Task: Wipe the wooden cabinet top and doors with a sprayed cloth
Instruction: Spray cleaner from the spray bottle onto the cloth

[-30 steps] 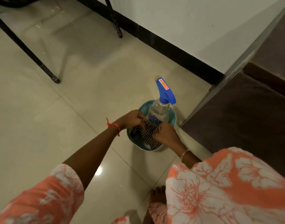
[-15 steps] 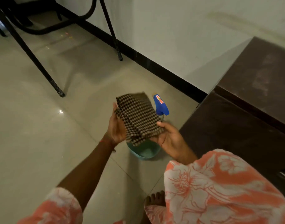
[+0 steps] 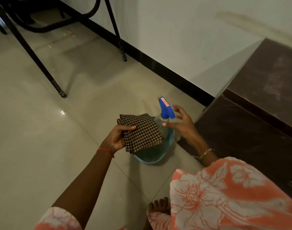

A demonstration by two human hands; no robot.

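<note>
Two hands hover at the frame's centre. The left hand (image 3: 118,138) grips a folded checked cloth (image 3: 140,131), thumb on top, above a teal basin (image 3: 151,156) on the floor (image 3: 42,146). The right hand (image 3: 183,125), fingers spread and holding nothing, is just beside the spray bottle (image 3: 165,113) standing in the basin. The dark cabinet (image 3: 258,105) fills the right edge, against the wall (image 3: 191,39).
</note>
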